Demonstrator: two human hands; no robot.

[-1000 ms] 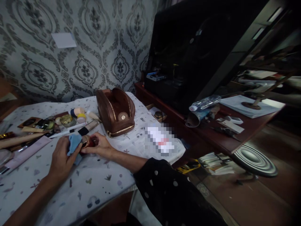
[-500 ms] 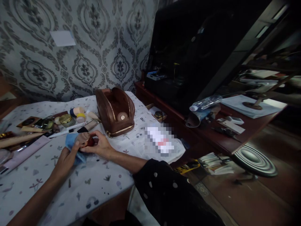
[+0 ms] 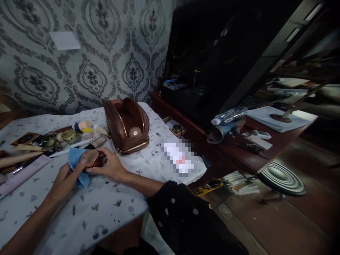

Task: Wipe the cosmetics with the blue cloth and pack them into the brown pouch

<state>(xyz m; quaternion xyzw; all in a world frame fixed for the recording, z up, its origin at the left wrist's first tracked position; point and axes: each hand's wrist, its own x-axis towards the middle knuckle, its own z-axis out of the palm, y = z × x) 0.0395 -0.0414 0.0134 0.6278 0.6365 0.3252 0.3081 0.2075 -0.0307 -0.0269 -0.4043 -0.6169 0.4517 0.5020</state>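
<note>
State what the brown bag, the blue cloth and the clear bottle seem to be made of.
Brown bag: leather or imitation leather, with a soft sheen on its smooth panels; its gold-coloured zip looks metallic.
Blue cloth: matte, soft fabric, bunching loosely; fibre unclear.
Clear bottle: probably plastic, glossy, see-through with bright highlights.

The soft cloth (image 3: 75, 156) is light blue; the small rounded container (image 3: 97, 162) is glossy reddish amber. Brown leather covers the boxy open bag (image 3: 127, 136), edged by a gold metal zip (image 3: 136, 146). Small green and greyish plant motifs and rainbows dot the white tablecloth (image 3: 114, 221). White spots pattern the black fabric sleeve (image 3: 183, 216); dark grey damask medallions fill the pale grey wallpaper (image 3: 102, 53).
</note>
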